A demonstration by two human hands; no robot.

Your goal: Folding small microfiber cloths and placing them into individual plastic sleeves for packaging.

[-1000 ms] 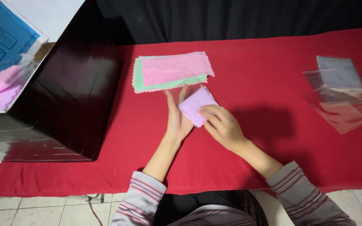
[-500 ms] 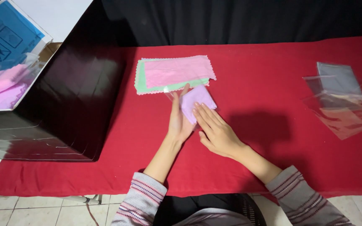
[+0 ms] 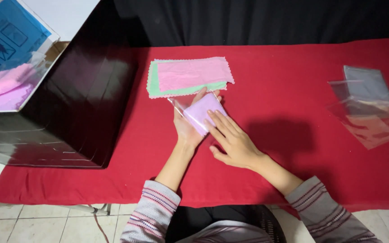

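Observation:
A folded lilac cloth in a clear plastic bag (image 3: 202,110) lies on my left hand (image 3: 185,128), which is palm up under it on the red tablecloth (image 3: 275,103). My right hand (image 3: 230,139) presses flat on the bag's near end, fingers spread. Just beyond the hands lies a small stack of scallop-edged cloths (image 3: 187,75), pink on top of green.
A pile of clear plastic bags (image 3: 368,105) sits at the right of the table. A large black box (image 3: 77,103) stands at the left, with a carton holding bagged pink cloths (image 3: 5,83) beside it. Tiled floor shows below the table's front edge.
My right hand has slid from on top of the lilac cloth down to its near end and flattened out. The bagged cloth has shifted slightly up onto my left palm.

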